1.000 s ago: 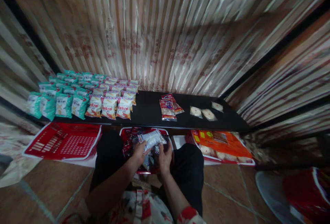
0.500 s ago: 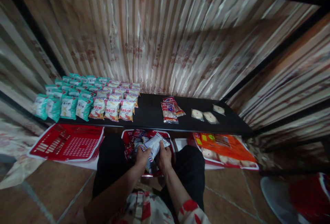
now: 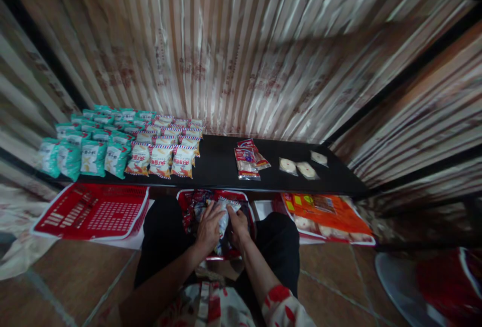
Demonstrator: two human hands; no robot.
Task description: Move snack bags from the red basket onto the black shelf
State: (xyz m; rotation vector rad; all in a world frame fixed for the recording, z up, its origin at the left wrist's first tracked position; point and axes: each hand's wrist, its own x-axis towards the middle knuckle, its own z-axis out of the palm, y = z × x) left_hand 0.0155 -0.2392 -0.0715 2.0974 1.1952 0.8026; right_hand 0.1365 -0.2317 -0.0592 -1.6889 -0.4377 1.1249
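Low between my knees, a crumpled white snack bag (image 3: 223,221) is held over a red basket (image 3: 245,195) with a white rim. My right hand (image 3: 238,224) grips the bag's right side, thumb on top. Across its left side lies my left hand (image 3: 209,224), fingers bent over the bag and partly hiding it. Dark red and blue packets (image 3: 198,201) fill the basket beneath both hands.
A black shelf (image 3: 216,166) carries rows of teal snack bags (image 3: 93,157) and white-and-orange snack bags (image 3: 160,160), red packets (image 3: 246,161) and flat round packaged pieces (image 3: 307,170). Below stand a red basket (image 3: 113,211) left and one with an orange bag (image 3: 327,214) right.
The white snack bag has gone lower into the basket and become crumpled. My left hand has moved up and over it, while my right hand keeps its grip.
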